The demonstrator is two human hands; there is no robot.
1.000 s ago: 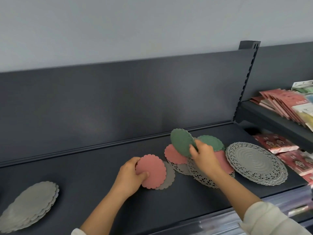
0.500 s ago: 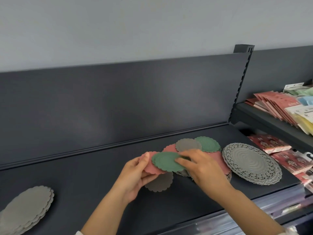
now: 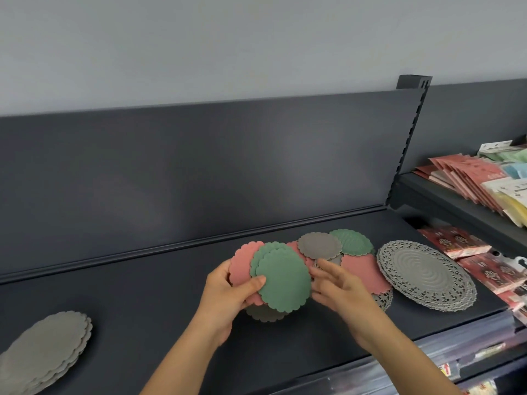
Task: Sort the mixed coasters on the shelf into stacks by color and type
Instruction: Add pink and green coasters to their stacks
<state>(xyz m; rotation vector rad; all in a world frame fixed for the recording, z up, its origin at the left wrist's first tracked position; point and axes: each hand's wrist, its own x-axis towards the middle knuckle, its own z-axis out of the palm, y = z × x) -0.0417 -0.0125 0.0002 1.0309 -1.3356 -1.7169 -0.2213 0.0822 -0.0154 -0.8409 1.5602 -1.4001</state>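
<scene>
On the dark shelf (image 3: 142, 295), centre front: left hand (image 3: 225, 297) raised just above the surface, its grip pinching a fan of 3. That is 1 pink coaster (image 3: 242, 263) behind and 2 green coasters (image 3: 282, 277) in front, thumb pressed on the greens' left edge.

Right hand (image 3: 339, 286) just beside the front green's right rim, fingers straight and spread, holding nothing; contact with the rim not clear.

Mixed pile (image 3: 319, 245) behind and right of the hands: grey, green and pink pieces overlapping, lace edge showing beneath.

Sorted by the look of it: grey stack (image 3: 45, 349) far left, lace mats (image 3: 425, 273) stacked at right.

Step in hand, my reading: pulling like colours out of the pile. Next move calls for squaring the 2 greens, parting the pink from them, and picking bare shelf for each colour's stack. Thin pieces could slip from the fan.
</scene>
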